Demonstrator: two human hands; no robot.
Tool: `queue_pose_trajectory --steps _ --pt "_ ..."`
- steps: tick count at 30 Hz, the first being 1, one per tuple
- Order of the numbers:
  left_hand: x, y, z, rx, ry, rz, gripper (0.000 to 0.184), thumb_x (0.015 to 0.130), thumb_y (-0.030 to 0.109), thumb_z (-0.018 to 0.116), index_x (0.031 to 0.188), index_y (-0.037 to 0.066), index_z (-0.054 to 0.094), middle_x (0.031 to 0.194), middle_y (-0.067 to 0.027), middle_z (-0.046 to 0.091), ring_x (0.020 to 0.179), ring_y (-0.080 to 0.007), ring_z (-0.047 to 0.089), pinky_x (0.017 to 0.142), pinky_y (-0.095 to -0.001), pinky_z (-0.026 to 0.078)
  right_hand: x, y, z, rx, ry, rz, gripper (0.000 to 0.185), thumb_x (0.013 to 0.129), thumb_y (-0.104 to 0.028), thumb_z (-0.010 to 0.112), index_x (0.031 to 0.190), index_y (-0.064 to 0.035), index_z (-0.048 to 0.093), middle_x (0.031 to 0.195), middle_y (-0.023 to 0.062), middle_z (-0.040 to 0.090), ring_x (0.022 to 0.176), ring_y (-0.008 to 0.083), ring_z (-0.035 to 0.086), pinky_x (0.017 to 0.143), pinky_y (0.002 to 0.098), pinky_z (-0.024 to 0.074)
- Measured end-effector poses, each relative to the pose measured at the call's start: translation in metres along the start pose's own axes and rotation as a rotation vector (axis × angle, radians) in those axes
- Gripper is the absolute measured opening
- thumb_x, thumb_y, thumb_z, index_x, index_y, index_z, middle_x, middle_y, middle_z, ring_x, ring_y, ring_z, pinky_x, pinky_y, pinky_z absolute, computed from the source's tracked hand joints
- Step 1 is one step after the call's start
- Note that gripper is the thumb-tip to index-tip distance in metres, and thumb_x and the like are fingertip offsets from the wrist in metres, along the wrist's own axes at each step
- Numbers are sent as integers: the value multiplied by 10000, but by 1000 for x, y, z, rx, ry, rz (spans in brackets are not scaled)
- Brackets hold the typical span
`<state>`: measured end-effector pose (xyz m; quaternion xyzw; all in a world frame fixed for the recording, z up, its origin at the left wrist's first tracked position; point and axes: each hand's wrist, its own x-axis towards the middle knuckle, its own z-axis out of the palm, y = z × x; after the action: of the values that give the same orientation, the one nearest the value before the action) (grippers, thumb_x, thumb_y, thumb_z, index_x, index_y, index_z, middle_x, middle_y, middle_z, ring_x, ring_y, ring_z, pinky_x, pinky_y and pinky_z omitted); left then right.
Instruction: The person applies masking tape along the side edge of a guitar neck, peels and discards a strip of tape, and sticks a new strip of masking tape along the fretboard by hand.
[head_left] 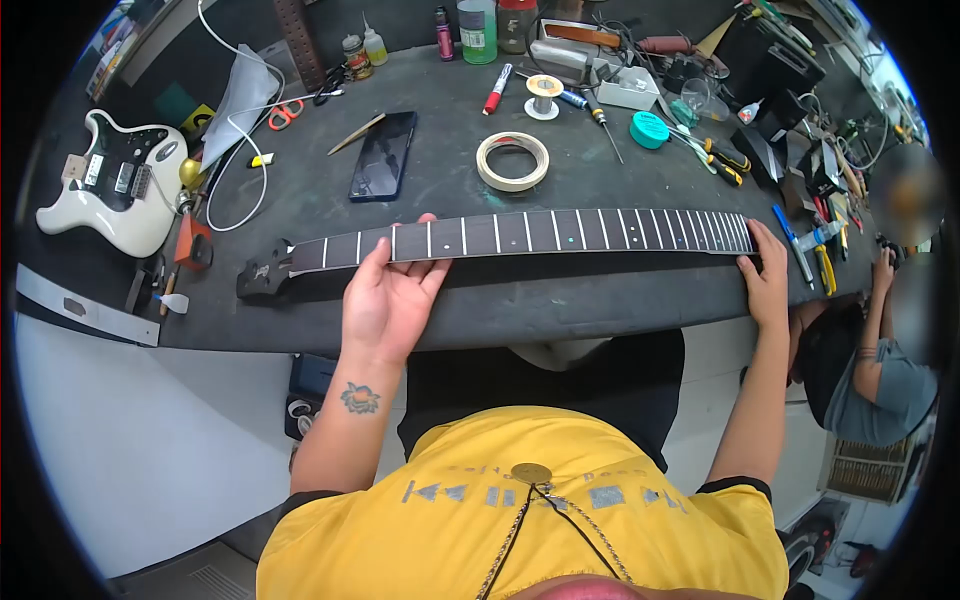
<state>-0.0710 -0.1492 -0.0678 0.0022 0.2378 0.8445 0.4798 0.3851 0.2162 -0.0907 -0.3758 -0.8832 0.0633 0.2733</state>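
A dark guitar neck [545, 232] with light frets and small dot inlays lies lengthwise across my view, over the front part of the bench. Its black headstock [265, 272] points left. My left hand [395, 285], palm up, cradles the neck near the headstock end, thumb on the near side and fingers underneath. At the opposite end, my right hand [765, 262] grips the heel, with fingers over the far corner and thumb at the near edge. Behind the neck lie a roll of masking tape [512, 183] and a dark phone [384, 158].
A white guitar body [118, 185] sits at the left, near a white cable [262, 180] and orange scissors [285, 114]. Toward the back are a solder spool [543, 97], a red marker [497, 90] and a teal tape roll [649, 129]. Pliers [727, 160] lie right. Another person [880, 370] is at far right.
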Motion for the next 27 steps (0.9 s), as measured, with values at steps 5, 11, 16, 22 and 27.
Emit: queue_pose_trajectory --steps 5,11,16,22,27 --pt "10 -33 19 -90 -7 -113 324 1236 231 380 1359 20 593 1607 -252 568 1593 -393 456 1383 -643 311 -4 12 12 -78 248 223 563 993 -101 738 1546 -72 636 1532 162 669 1440 371 594 1241 461 440" --pt "17 -53 28 98 4 -179 337 1209 245 444 1422 41 607 1607 -253 593 1561 -389 507 1351 -635 352 -6 1 9 -81 330 256 512 999 -138 759 1487 -29 647 1462 195 684 1399 399 618 1217 472 458" --pt "-24 -12 51 442 -346 -718 460 1101 177 631 1513 -26 606 1556 -269 651 1357 -402 702 1165 -530 563 -7 -5 8 -77 378 277 488 989 -133 762 1451 -19 654 1453 194 681 1406 401 611 1218 474 452" --pt "53 12 131 1926 -765 580 257 959 57 782 1203 -16 745 1151 -174 807 1064 -374 783 961 -448 614 -9 1 14 -62 410 248 468 976 -119 766 1423 -16 669 1412 190 700 1358 398 632 1186 474 468" --pt "144 -3 133 2718 -826 188 252 936 225 854 1130 65 839 1093 -195 804 1072 -428 765 935 -521 599 -9 4 12 -21 421 294 413 974 -124 764 1368 -18 700 1378 181 725 1334 388 655 1172 472 485"
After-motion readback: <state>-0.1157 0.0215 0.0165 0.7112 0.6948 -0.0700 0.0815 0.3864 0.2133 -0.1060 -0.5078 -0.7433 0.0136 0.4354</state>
